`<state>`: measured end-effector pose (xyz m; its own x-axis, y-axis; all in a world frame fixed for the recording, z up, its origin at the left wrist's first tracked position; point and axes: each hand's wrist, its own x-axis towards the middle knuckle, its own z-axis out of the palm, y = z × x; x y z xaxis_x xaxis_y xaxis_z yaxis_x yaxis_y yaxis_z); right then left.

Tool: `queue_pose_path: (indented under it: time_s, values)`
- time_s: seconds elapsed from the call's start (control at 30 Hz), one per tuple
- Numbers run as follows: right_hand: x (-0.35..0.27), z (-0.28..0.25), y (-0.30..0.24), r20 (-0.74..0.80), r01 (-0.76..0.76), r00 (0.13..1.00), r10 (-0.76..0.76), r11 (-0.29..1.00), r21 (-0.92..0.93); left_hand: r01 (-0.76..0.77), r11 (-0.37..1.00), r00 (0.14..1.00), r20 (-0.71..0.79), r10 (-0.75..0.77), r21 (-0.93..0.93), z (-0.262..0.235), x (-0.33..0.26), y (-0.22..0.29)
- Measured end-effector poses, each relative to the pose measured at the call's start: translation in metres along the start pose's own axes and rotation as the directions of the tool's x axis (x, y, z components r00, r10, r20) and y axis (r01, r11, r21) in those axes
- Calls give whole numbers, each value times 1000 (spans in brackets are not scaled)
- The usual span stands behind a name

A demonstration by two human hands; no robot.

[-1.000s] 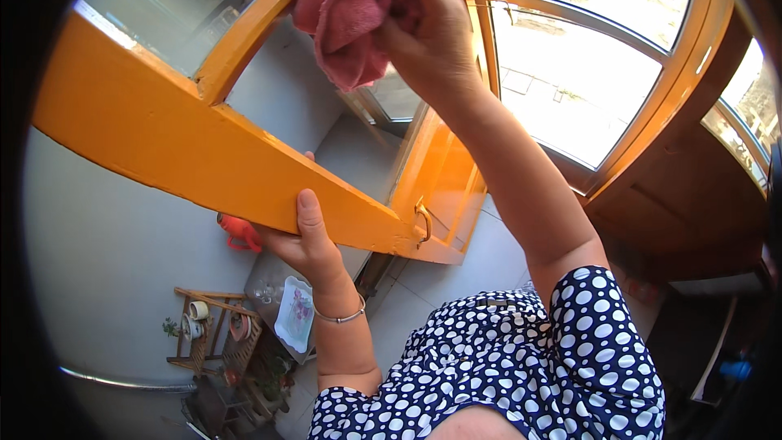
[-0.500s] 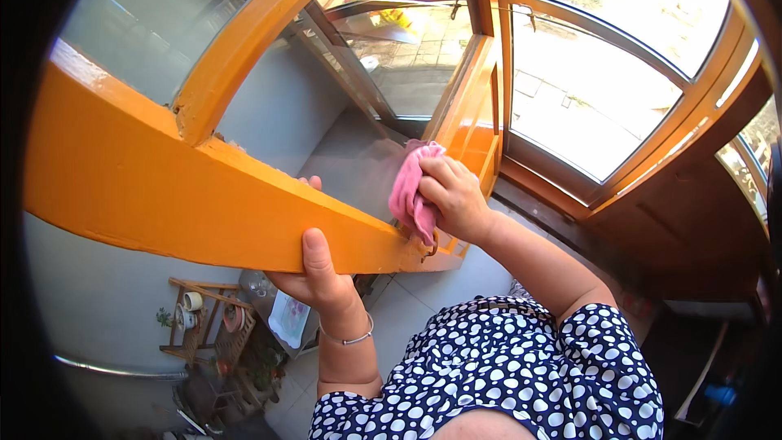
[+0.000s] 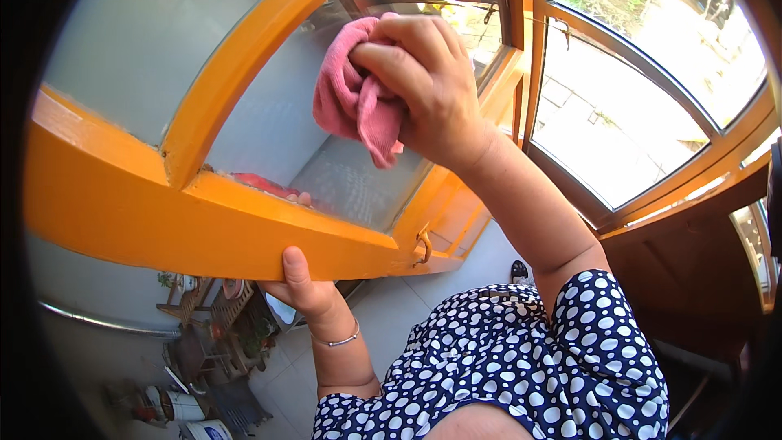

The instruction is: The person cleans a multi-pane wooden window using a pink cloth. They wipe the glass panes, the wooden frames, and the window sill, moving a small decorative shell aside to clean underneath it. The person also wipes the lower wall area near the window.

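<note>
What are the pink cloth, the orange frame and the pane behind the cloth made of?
The pink cloth looks like soft, matte fabric, maybe cotton: it bunches into folds. The orange frame is probably wood with glossy paint, since it's thick and shiny. The pane seems to be smooth glass, though clear plastic is possible: it's see-through with hazy smears.
</note>
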<state>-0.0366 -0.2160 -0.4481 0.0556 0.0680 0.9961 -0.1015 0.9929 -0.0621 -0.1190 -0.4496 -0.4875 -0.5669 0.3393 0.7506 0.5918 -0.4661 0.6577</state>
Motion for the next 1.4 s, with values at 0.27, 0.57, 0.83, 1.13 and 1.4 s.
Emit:
queue_pose_path:
  time_s: [0.27,0.57,0.83,1.13,1.4]
  values:
    - [-112,-36,-11,459,-52,889,-1,993,104,50,998,998,-45,-49,22,2,-4,0]
    - [-39,-20,10,274,55,959,-75,995,77,48,998,993,-110,-43,45,-6,-11,-10]
    - [-88,-35,18,471,102,865,-171,980,168,76,997,986,-148,-75,5,-10,-12,-13]
    - [-58,-29,19,410,138,892,-189,979,151,39,998,982,-186,-29,48,-6,-14,-12]
    - [-46,-31,23,409,101,902,-141,988,116,31,994,983,-185,-12,101,-10,-18,-13]
